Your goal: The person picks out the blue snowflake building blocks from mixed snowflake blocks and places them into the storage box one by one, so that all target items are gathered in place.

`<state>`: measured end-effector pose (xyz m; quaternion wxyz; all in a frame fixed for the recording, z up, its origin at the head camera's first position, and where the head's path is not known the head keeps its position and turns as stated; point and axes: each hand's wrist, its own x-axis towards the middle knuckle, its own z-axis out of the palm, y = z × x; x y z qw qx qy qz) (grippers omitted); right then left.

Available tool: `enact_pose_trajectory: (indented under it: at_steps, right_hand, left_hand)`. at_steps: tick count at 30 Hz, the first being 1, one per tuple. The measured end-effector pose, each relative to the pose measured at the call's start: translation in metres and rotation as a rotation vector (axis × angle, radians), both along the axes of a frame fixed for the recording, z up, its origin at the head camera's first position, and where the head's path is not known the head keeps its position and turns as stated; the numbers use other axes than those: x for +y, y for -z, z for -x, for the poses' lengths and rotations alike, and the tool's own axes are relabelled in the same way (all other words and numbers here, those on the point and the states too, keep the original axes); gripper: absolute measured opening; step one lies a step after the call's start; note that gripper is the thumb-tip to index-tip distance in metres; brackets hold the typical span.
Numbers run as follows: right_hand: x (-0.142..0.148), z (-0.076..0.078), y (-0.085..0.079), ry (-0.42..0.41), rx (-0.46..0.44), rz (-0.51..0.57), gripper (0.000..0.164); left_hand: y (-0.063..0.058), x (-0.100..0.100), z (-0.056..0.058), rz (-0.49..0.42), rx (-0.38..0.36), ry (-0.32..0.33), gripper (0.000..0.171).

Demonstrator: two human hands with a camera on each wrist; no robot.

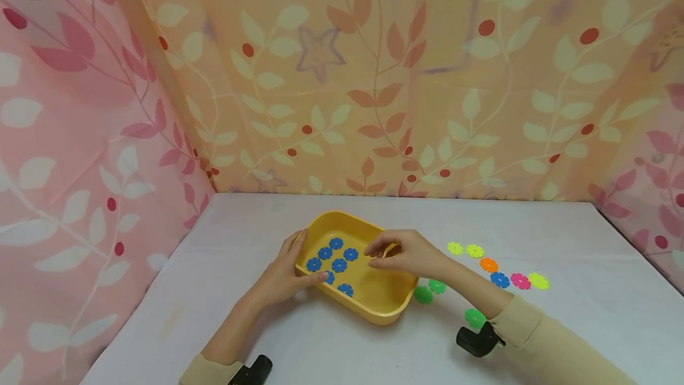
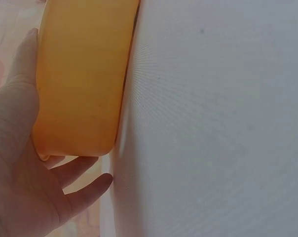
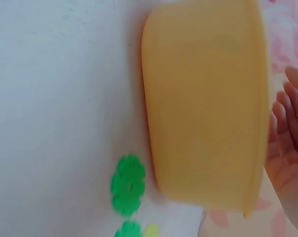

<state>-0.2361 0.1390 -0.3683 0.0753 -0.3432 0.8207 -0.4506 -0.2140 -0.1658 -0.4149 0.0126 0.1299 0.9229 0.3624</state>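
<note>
A yellow plastic basin (image 1: 369, 308) sits on the white table with several blue notched discs (image 1: 339, 265) lying inside, mostly toward its left end. My left hand (image 1: 280, 275) grips the basin's left end, its thumb over the near rim and its fingers along the outer side. In the left wrist view, that hand (image 2: 30, 177) wraps the end wall of the basin (image 2: 85, 79). Over the basin's right part hovers my right hand (image 1: 408, 251), fingers loosely bent. The right wrist view shows this hand (image 3: 289, 138) beyond the rim, with no disc visible in its fingers.
Right of the basin lie green discs (image 1: 424, 294), partly behind the right forearm. Farther right are yellow discs (image 1: 475, 251), an orange disc (image 1: 488, 265), a blue disc (image 1: 500, 280) and a pink disc (image 1: 521, 281). Patterned curtains (image 1: 374, 76) enclose the table's back and sides.
</note>
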Motion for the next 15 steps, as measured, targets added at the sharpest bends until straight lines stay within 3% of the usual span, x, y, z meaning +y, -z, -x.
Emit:
enact_pose_trajectory:
  at_steps: [8, 15]
  right_hand:
    - [0.048, -0.014, -0.001, 0.246, -0.076, 0.109, 0.030]
    - [0.095, -0.030, 0.001, 0.410, -0.073, 0.066, 0.032]
  left_hand:
    - [-0.001, -0.001, -0.001, -0.007, 0.000, 0.007, 0.111]
    - [0.000, 0.000, 0.000, -0.004, 0.002, 0.005, 0.111]
